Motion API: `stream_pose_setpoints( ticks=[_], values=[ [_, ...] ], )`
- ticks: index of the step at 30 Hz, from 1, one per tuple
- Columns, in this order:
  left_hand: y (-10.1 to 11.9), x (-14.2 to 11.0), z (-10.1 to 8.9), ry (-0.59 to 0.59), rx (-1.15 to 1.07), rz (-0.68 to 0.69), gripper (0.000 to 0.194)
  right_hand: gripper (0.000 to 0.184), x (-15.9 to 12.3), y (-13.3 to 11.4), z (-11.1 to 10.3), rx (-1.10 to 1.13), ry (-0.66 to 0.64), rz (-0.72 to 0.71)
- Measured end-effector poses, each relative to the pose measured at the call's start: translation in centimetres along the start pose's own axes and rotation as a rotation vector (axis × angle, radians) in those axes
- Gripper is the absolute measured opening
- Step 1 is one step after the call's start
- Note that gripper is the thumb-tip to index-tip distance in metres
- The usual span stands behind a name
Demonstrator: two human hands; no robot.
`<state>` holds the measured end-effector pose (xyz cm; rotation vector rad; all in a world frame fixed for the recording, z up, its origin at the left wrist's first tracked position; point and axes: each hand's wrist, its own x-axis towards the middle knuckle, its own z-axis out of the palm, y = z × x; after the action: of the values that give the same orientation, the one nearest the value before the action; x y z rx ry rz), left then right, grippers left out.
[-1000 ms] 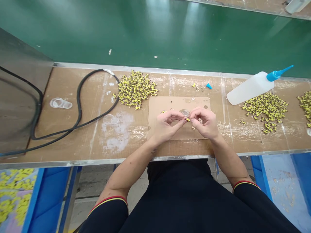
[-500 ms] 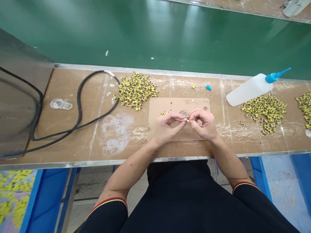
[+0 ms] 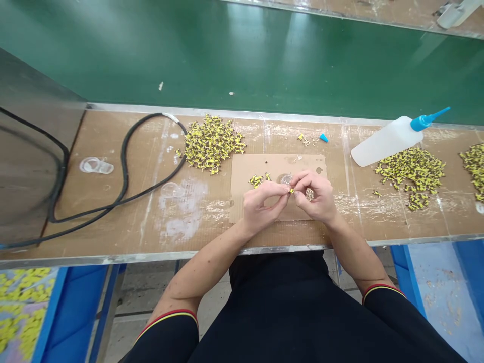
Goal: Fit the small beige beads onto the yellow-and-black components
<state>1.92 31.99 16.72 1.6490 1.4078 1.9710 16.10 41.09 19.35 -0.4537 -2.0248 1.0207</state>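
Yellow component (image 3: 291,190) was pinched between the meeting fingertips of both hands; the left hand (image 3: 262,206) and right hand (image 3: 315,194) were curled inward, apparently to steady the piece above the cardboard sheet (image 3: 278,164); a clear plastic ring (image 3: 286,179) lay just beyond the fingertips; a cluster of pale small parts (image 3: 309,194) sat at the right hand; a yellow-and-black heap (image 3: 212,143) lay beyond the left hand, seemingly placed within reach; a white squeeze bottle (image 3: 385,142) with a blue nozzle (image 3: 425,121) lay well right of the right hand; no writing was legible.
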Motion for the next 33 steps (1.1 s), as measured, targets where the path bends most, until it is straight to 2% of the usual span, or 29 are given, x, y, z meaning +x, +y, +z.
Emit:
stream_pose_setpoints(
  ticks=[3,11,17,22,25,29,31,33],
  values=[
    [-0.1,-0.1,0.0,0.009,0.026,0.011,0.011,0.011,-0.1,0.1,0.1,0.029,0.006,-0.001],
    [-0.3,-0.1,0.2,0.049,0.111,0.146,0.019,0.013,-0.2,0.2,0.4,-0.016,0.025,-0.048],
    [-0.5,-0.1,0.1,0.059,0.272,0.307,0.024,0.017,-0.3,0.0,0.7,-0.037,0.054,-0.105],
    [-0.7,-0.7,0.1,0.018,0.377,0.260,0.012,0.017,-0.4,-0.4,1.1,-0.083,0.089,-0.108],
    [-0.4,-0.6,0.3,0.064,0.338,0.298,0.017,0.018,-0.6,-0.5,1.4,-0.047,0.118,-0.069],
    [0.1,-0.2,0.6,0.140,0.337,0.398,0.027,0.017,-0.8,-0.4,1.7,0.044,0.089,-0.036],
    [0.1,-0.2,0.6,0.141,0.311,0.371,0.027,0.015,-0.8,-0.3,1.5,0.058,0.074,-0.036],
    [0.1,-0.3,0.6,0.133,0.221,0.270,0.028,0.013,-0.6,-0.3,1.3,0.043,0.058,-0.042]
  ],
)
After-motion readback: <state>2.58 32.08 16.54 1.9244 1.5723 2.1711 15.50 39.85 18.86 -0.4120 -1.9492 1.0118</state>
